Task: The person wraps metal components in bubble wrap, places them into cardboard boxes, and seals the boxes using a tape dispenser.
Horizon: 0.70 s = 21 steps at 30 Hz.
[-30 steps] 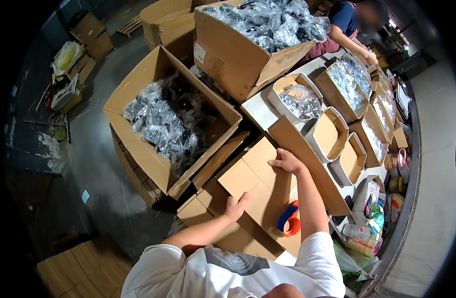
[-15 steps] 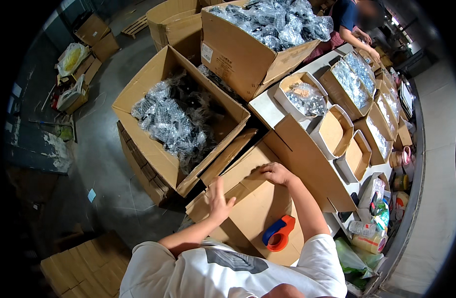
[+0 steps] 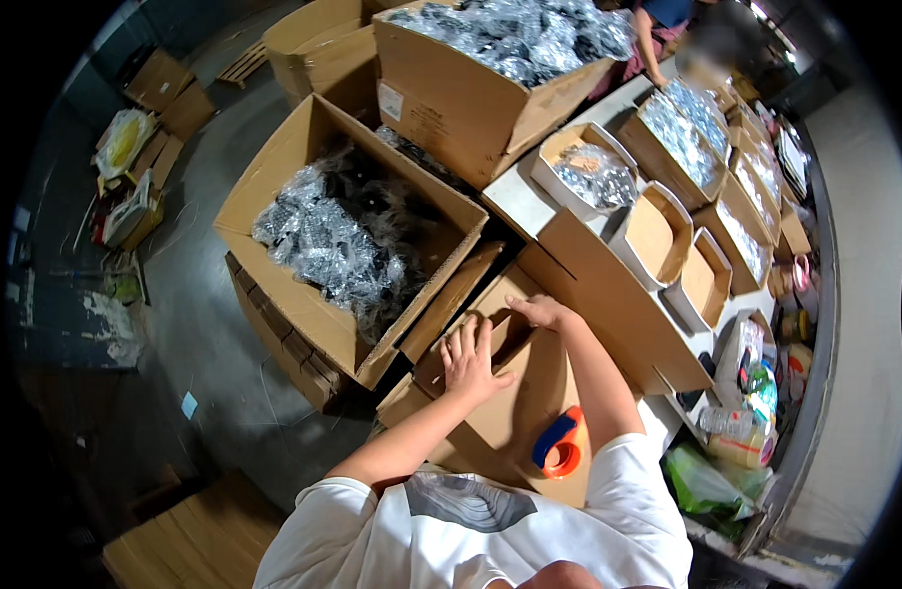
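Cardboard [image 3: 541, 378]: we see it spread just in front of the white shirt [image 3: 579, 530], brown and partly folded, with a dark gap between its flaps near the hands.
Left hand [image 3: 471, 368]: we find it palm down over the cardboard, fingers fanned apart.
Right hand [image 3: 541, 311]: we see it at the far edge of the cardboard, thumb side toward the left hand (whether it pinches that edge, we cannot tell).
Dispenser [image 3: 557, 444]: we note it on the cardboard, orange and blue, near the right forearm.
Panel [image 3: 608, 304]: we see this slit brown sheet slanting along the right side of the cardboard.
Left box [image 3: 243, 201]: we look down into it, open and partly filled with wrapped items [image 3: 333, 250].
Far box [image 3: 451, 93]: we see it heaped to the brim with similar clear-wrapped pieces.
Tabletop [image 3: 515, 201]: we make out its white surface past the panel.
Trays [image 3: 699, 280]: we count three, white-sided, in a row on the tabletop; the farthest holds bagged parts [image 3: 593, 177].
Bottle [image 3: 728, 422]: we spot it, clear, at the right, near a green bag [image 3: 706, 486].
Co-worker [image 3: 657, 39]: we see a person beyond the tabletop, one arm reaching down.
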Tool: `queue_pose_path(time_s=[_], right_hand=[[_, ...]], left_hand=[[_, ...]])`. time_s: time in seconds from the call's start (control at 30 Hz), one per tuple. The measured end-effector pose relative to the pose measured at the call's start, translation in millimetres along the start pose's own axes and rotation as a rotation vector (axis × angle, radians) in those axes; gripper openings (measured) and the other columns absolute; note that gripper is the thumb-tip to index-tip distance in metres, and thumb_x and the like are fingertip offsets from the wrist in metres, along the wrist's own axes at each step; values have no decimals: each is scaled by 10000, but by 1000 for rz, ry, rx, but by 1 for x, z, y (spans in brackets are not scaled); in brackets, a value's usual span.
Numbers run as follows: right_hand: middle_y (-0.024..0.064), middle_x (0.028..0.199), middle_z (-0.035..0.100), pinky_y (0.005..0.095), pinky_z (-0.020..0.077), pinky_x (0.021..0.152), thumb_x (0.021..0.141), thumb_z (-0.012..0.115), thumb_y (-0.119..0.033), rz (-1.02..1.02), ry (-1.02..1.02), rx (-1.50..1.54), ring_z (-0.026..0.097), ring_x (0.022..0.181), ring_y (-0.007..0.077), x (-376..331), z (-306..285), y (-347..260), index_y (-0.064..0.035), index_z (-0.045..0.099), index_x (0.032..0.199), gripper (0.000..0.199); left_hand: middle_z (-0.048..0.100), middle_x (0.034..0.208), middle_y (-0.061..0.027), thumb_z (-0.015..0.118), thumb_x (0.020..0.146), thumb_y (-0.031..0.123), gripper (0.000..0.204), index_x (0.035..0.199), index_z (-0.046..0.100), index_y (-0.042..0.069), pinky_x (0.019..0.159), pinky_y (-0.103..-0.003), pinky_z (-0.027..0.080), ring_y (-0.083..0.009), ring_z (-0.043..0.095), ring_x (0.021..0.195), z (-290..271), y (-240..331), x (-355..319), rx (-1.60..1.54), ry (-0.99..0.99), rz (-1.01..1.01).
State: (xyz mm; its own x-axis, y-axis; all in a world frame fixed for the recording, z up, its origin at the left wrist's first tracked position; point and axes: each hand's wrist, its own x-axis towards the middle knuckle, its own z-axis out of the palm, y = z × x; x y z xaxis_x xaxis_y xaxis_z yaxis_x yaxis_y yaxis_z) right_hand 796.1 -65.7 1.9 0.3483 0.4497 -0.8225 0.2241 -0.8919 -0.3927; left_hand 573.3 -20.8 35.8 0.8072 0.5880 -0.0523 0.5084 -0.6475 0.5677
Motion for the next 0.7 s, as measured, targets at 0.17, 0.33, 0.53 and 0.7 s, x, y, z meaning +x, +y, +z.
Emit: queue_pose_path(time_s=[0.17,0.33,0.53,0.7], right_hand=[[188,996,637,433,457,862,825,453,-624,-202,284,-490,603,972,354,-188,18,-6,-199,421,1310,646],[218,957,617,411,482,783,763,618,-529,-87,267,-306,617,889,347,-253,139,80,-96,541,1106,558],[158,886,525,379,472,689,587,832,-147,-252,840,172,545,824,319,-246,135,60,-22,557,851,402],[184,961,526,407,455,792,717,740,-257,-325,867,-164,509,918,325,-216,129,4,-101,511,1177,537]], left_hand=[[636,741,-163,678,739,386,482,1071,573,54,647,-413,487,-347,612,677,18,-16,-1,-110,-278,1],[627,732,-150,709,724,265,232,732,624,49,650,-422,479,-320,614,714,27,-19,13,-358,-268,-7],[644,706,-107,705,720,175,153,747,626,48,614,-336,498,-233,632,649,23,-24,18,-555,-297,-25],[653,703,-87,659,752,111,83,771,610,47,575,-314,511,-179,638,611,39,-32,10,-680,-213,-17]])
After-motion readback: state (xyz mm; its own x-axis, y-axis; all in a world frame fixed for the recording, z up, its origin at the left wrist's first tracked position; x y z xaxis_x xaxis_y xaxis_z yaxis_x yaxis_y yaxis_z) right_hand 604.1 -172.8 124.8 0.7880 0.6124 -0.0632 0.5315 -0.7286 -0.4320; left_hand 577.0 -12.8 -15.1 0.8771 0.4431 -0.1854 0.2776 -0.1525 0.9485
